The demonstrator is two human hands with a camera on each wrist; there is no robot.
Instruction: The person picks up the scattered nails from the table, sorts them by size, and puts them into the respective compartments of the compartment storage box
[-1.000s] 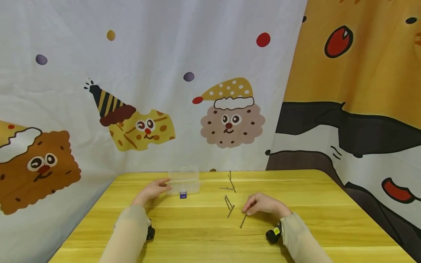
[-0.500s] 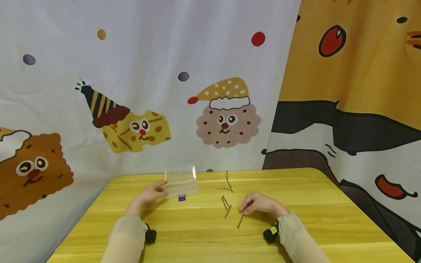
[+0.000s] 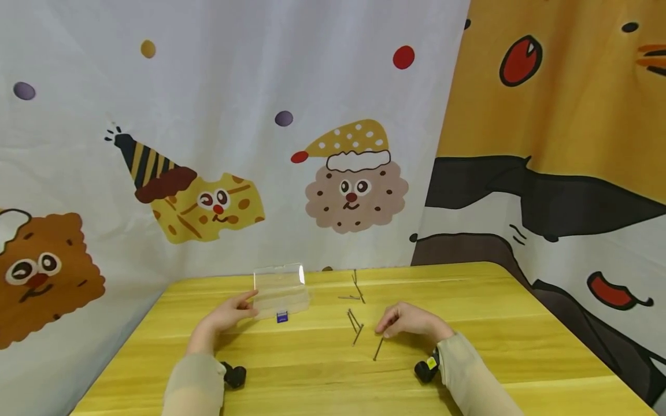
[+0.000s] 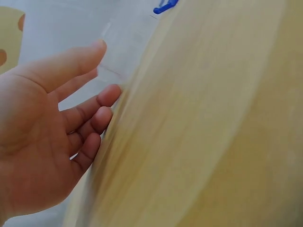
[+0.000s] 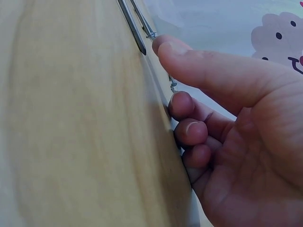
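Note:
A clear plastic box (image 3: 283, 303) with a blue latch (image 3: 282, 316) stands at the back left of the table, its lid (image 3: 278, 278) raised. Beside its left end is my left hand (image 3: 229, 312), fingertips right at the box and fingers relaxed. My left palm shows in the left wrist view. On the right, my right hand (image 3: 408, 320) rests low over the table with loosely bent fingers, thumb lying against the index finger. A dark nail (image 3: 378, 349) lies just at these fingertips. In the right wrist view, the pointed nail (image 5: 135, 30) lies in front of the thumb, outside its grasp.
More nails (image 3: 356, 327) lie crossed left of my right hand. Another group of nails (image 3: 358, 289) lies farther back, right of the box. The wooden table (image 3: 291, 370) ends at a printed curtain (image 3: 333, 242) behind. Black wrist cameras (image 3: 426, 371) sit below both hands.
The head view has turned slightly to the right and tilted. Both hands keep their places by the box and the nail. A bright glint has come up on the lid.

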